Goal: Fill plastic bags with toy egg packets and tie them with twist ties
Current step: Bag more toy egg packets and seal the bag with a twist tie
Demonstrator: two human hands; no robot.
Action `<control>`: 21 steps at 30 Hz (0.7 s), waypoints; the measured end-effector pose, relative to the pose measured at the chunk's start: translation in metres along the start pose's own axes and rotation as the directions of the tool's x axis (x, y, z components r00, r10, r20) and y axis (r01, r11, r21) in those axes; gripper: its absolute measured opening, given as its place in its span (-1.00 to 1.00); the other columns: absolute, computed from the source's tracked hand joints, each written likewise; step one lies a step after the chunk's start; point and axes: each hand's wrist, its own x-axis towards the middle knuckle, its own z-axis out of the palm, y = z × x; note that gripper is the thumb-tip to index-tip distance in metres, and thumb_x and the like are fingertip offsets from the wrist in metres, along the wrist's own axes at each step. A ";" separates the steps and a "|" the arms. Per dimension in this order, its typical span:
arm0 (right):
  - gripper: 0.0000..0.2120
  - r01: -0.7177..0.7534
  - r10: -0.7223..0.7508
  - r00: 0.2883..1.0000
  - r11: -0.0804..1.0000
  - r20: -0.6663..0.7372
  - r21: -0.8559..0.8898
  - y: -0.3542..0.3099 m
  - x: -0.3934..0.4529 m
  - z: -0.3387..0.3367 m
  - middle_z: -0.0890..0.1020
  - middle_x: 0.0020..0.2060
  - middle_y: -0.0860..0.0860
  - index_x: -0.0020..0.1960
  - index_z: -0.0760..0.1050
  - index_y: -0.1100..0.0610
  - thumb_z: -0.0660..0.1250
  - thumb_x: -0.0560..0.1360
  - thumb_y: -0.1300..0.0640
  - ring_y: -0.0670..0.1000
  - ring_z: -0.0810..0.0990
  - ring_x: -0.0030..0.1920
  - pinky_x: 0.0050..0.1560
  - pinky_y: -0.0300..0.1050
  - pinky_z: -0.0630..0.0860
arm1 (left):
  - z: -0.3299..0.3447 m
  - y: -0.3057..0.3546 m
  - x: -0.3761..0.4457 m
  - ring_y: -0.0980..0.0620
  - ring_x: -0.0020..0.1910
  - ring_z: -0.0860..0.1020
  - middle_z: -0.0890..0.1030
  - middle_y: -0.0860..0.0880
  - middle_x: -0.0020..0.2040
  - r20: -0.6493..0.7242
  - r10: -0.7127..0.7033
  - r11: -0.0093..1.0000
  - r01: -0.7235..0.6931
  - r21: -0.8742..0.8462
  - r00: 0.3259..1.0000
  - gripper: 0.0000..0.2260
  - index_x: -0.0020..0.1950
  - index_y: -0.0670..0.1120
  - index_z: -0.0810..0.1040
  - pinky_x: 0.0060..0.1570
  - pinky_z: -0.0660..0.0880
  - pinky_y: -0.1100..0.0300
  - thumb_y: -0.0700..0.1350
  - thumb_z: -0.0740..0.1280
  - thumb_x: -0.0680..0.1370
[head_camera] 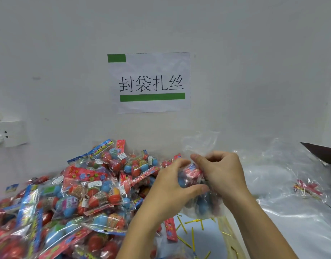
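My left hand (pixel 172 186) and my right hand (pixel 222 172) meet in the middle of the view, both closed on a clear plastic bag (pixel 200 200). Inside that bag sit toy egg packets with red headers and blue eggs. The bag's open top (pixel 200 144) stands up above my fingers, blurred. A big heap of toy egg packets (pixel 71 199) with red and blue eggs fills the left half of the table. Gold twist ties (pixel 190 232) lie scattered on the table below the bag.
A pile of empty clear plastic bags (pixel 284 184) covers the table's right side, with a filled bag (pixel 306 189) on it. A paper sign (pixel 149 83) hangs on the white wall ahead. A white power socket (pixel 8 133) sits at the left. A dark object (pixel 323 152) pokes in at the right edge.
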 end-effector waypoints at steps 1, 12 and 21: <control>-0.72 0.006 -0.006 1.000 1.000 0.020 -0.012 -0.001 -0.002 0.001 0.66 -0.46 0.04 -0.38 0.62 0.16 0.59 0.37 0.04 0.01 0.63 -0.42 -0.33 -0.10 0.54 | 0.001 -0.001 0.000 0.42 0.16 0.48 0.56 0.33 0.17 -0.012 0.011 1.000 -0.011 0.021 1.000 -0.50 0.25 0.23 0.47 0.13 0.43 0.42 0.12 0.55 0.37; -0.76 -0.032 0.027 0.920 0.999 0.391 0.005 -0.005 -0.008 -0.010 0.60 -0.44 0.12 -0.41 0.65 0.14 0.57 0.39 0.10 0.04 0.52 -0.37 -0.31 -0.09 0.42 | -0.020 -0.018 -0.004 0.47 0.13 0.49 0.57 0.38 0.13 0.141 0.003 1.000 -0.004 0.007 0.990 -0.52 0.22 0.24 0.52 0.01 0.42 0.56 -0.25 0.48 0.47; -0.83 0.013 0.002 0.915 0.999 0.404 -0.034 0.001 -0.004 -0.014 0.67 -0.29 0.30 -0.22 0.71 0.23 0.47 0.51 0.17 0.14 0.53 -0.30 -0.22 0.07 0.42 | -0.018 0.003 -0.006 -0.14 0.14 0.60 0.67 -0.04 0.13 0.232 0.029 0.998 -0.017 -0.053 0.972 -0.62 0.17 0.31 0.56 0.16 0.54 -0.11 -0.10 0.23 0.48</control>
